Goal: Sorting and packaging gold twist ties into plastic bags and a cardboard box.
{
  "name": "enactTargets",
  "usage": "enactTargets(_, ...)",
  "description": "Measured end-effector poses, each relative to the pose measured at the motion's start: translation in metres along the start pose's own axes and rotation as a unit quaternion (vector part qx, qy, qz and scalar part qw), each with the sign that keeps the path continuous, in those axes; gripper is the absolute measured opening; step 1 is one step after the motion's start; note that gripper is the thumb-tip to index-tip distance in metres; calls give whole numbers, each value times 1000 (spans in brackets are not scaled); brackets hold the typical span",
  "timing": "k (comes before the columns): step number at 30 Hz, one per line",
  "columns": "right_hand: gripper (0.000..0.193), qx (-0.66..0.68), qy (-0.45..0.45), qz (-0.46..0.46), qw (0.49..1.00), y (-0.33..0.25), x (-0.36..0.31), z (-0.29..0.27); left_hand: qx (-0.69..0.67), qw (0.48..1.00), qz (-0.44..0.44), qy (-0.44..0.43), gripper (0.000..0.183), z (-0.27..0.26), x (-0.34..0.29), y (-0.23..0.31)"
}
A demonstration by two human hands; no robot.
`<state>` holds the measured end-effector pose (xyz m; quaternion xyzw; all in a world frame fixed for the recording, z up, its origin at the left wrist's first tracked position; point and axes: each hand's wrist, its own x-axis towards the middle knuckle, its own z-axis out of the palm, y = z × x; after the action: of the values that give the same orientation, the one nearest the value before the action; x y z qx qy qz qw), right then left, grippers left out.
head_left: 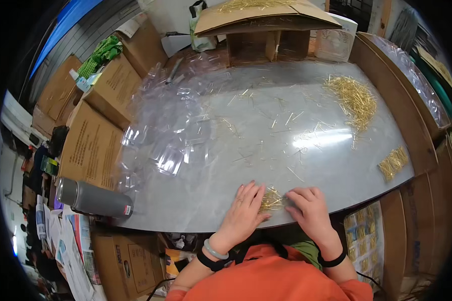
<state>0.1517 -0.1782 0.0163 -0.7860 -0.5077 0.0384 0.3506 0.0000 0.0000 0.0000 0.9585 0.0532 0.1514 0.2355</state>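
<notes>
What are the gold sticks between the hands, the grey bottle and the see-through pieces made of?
The gold sticks look like shiny metal wire: they're thin and glint. The bottle is probably metal with a dull grey coat, its highlights soft; plastic is possible. The see-through pieces seem glossy plastic: they sparkle and the table shows through.

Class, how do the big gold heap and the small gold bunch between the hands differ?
The big gold heap spreads wider than the small gold bunch.
The heap lies toward the far right of the grey table; the bunch, near its front edge.
The bunch sits between the left hand and the right hand; no hand is at the heap.
Both are gold-coloured and made of thin pieces.
</notes>
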Motion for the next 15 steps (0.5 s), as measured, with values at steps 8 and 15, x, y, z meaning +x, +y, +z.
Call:
enactTargets(8,57,66,-25,-91,993,-1,28,-3,-172,984,-49,-15,92,-21,-4,-3)
enactTargets(15,61,17,-77,-145,986,-16,25,29,-91,994,-48,49,95,-18,-15,-17)
